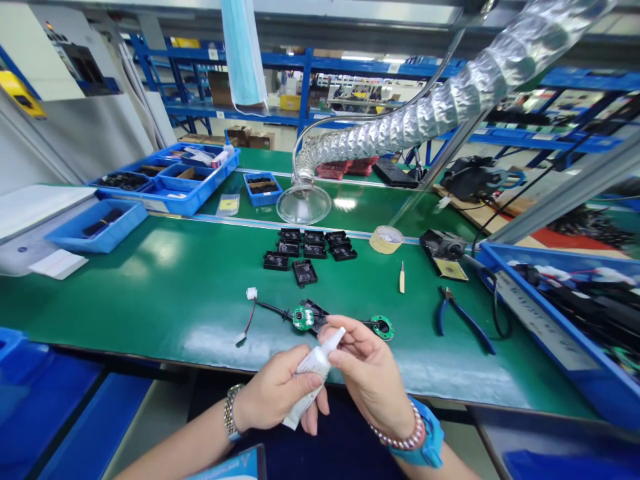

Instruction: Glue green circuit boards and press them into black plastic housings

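A white squeeze tube (311, 370) with a cone-shaped tip is in my left hand (277, 387), fingers and thumb wrapped round its body. My right hand (370, 367) is closed at the tube's tip (333, 341), thumb on one side and fingers on the other. Just beyond the hands lies a green circuit board (303, 318) beside a black plastic housing (315, 313), partly hidden by my right hand. A cable runs left from the board to white connectors (251, 293). To the right lies a round green ring board (383, 327).
Several black housings (304, 248) sit mid-bench. Right of them are a tape roll (387, 240), a small wooden-handled tool (402, 279), blue-handled pliers (463, 320) and a blue bin (555, 320). A silver duct (390, 137) with a clear hood (303, 204) hangs above. Blue trays (100, 227) stand left.
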Demonstrator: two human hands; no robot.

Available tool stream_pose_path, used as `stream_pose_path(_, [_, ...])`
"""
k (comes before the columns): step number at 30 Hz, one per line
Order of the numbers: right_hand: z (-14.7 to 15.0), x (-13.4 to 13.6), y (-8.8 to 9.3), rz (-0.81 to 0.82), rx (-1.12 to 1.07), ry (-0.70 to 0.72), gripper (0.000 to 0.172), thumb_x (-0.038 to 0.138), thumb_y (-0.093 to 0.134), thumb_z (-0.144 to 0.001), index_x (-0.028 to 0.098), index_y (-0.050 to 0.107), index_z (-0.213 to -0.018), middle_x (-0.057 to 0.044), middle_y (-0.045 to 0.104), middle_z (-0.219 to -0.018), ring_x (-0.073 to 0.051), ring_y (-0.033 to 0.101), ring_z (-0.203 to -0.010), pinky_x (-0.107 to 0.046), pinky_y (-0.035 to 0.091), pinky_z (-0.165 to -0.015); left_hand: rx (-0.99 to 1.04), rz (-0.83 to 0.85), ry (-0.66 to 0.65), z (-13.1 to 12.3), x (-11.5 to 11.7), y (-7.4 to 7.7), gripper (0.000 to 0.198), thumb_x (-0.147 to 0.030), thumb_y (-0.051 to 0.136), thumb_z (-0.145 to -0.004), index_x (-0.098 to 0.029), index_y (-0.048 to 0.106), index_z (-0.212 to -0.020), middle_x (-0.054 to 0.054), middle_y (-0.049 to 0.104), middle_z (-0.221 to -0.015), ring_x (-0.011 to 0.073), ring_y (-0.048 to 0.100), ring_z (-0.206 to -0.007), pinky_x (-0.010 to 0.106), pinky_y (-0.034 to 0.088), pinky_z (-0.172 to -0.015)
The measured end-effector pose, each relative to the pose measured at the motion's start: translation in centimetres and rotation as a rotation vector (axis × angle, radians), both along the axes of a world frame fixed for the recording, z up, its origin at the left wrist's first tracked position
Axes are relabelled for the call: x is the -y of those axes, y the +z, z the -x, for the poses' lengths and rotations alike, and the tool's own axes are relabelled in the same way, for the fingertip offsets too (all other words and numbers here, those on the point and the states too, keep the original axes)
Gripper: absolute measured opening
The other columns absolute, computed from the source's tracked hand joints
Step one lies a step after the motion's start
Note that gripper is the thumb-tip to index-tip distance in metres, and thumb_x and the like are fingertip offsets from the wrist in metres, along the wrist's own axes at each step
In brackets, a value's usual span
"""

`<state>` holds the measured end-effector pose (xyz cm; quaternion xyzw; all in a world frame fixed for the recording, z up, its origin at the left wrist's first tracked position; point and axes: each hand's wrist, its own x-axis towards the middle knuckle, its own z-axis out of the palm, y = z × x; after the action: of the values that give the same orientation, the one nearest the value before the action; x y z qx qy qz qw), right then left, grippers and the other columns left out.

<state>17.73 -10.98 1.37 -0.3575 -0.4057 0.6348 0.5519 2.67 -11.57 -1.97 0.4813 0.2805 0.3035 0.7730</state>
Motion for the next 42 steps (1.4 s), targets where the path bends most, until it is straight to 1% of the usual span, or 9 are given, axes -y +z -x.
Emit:
stream_pose_path(4, [-0.3, 0.0, 0.8, 0.020, -0.035, 0.107, 0.041, 0.029, 0.073, -0.063, 0.024, 0.062, -0.102, -0.006, 0.063, -0.098, -0.019, 0.056, -0.090, -0.032, 0.043, -0.082, 0.011, 0.003, -0.004, 0.1, 0.0, 0.0, 0.032, -0.043, 0.054, -0.081, -0.012, 0.048, -0.080, 0.004, 0.061, -0.059, 0.0099, 0.057, -0.042, 0.012, 0.038, -0.034])
stream_pose_path(8, [-0.2, 0.0, 0.3, -0.011, 0.074, -0.010, 0.024, 0.027, 0.076, -0.058, 0.020, 0.066, -0.079, -0.002, 0.060, -0.076, -0.015, 0.054, -0.073, -0.026, 0.045, -0.068, -0.005, 0.004, -0.011, 0.0, 0.0, -0.1, 0.032, -0.043, 0.054, -0.080, -0.012, 0.047, -0.077, 0.004, 0.061, -0.058, 0.0102, 0.057, -0.043, 0.013, 0.039, -0.034])
stream_pose_path(11, [0.0, 0.0, 0.0, -0.007, 0.077, -0.052, 0.017, 0.022, 0.076, -0.058, 0.020, 0.066, -0.071, -0.001, 0.060, -0.074, -0.014, 0.054, -0.071, -0.024, 0.045, -0.066, -0.009, 0.001, -0.002, 0.0, 0.0, -0.2, 0.032, -0.043, 0.054, -0.080, -0.012, 0.047, -0.077, 0.004, 0.061, -0.059, 0.0100, 0.057, -0.042, 0.013, 0.039, -0.034])
stream_pose_path(19, [-0.1, 0.1, 1.0, 0.021, -0.054, 0.104, 0.031, 0.029, 0.071, -0.066, 0.024, 0.064, -0.096, -0.006, 0.065, -0.093, -0.019, 0.057, -0.086, -0.033, 0.042, -0.080, 0.035, 0.029, -0.025, 0.1, -0.1, 0.1, 0.033, -0.043, 0.056, -0.079, -0.011, 0.048, -0.080, 0.005, 0.062, -0.059, 0.0105, 0.058, -0.042, 0.012, 0.038, -0.033])
stream_pose_path(21, [-0.2, 0.1, 1.0, -0.024, -0.007, 0.062, 0.025, 0.032, 0.071, -0.066, 0.022, 0.066, -0.088, -0.005, 0.064, -0.089, -0.019, 0.055, -0.085, -0.031, 0.042, -0.079, 0.019, 0.026, -0.029, 0.1, -0.1, 0.0, 0.033, -0.043, 0.056, -0.080, -0.011, 0.047, -0.080, 0.005, 0.062, -0.060, 0.0104, 0.058, -0.042, 0.012, 0.037, -0.033])
stream_pose_path(24, [-0.2, -0.1, 0.8, -0.084, 0.075, -0.057, 0.011, 0.029, 0.072, -0.065, 0.021, 0.065, -0.068, -0.001, 0.059, -0.073, -0.016, 0.052, -0.075, -0.028, 0.041, -0.072, -0.017, 0.008, -0.036, 0.1, -0.1, 0.0, 0.033, -0.044, 0.055, -0.080, -0.011, 0.047, -0.079, 0.005, 0.062, -0.060, 0.0101, 0.058, -0.043, 0.012, 0.038, -0.034])
stream_pose_path(29, [-0.4, -0.3, 0.9, -0.133, 0.159, -0.077, 0.006, 0.025, 0.069, -0.067, 0.021, 0.066, -0.066, -0.002, 0.058, -0.070, -0.017, 0.051, -0.074, -0.030, 0.041, -0.071, -0.043, -0.012, -0.060, 0.1, -0.2, 0.0, 0.035, -0.046, 0.053, -0.080, -0.011, 0.047, -0.077, 0.004, 0.060, -0.056, 0.0098, 0.057, -0.042, 0.012, 0.038, -0.034])
stream_pose_path(36, [-0.6, -0.2, 1.0, -0.214, 0.145, -0.029, 0.007, 0.031, 0.065, -0.072, 0.024, 0.069, -0.072, -0.004, 0.059, -0.072, -0.021, 0.050, -0.079, -0.036, 0.040, -0.077, 0.113, 0.113, -0.153, 0.3, -0.5, -0.2, 0.038, -0.046, 0.060, -0.076, -0.014, 0.042, -0.082, 0.006, 0.064, -0.065, 0.0113, 0.060, -0.046, 0.013, 0.041, -0.038])
stream_pose_path(42, [-0.6, -0.4, 1.6, -0.111, 0.088, -0.006, 0.015, 0.036, 0.066, -0.070, 0.022, 0.069, -0.069, -0.005, 0.057, -0.072, -0.020, 0.049, -0.078, -0.033, 0.040, -0.075, 0.168, 0.182, -0.295, 0.5, -0.7, -0.7, 0.039, -0.047, 0.061, -0.075, -0.014, 0.042, -0.083, 0.006, 0.063, -0.066, 0.0125, 0.060, -0.046, 0.017, 0.045, -0.041])
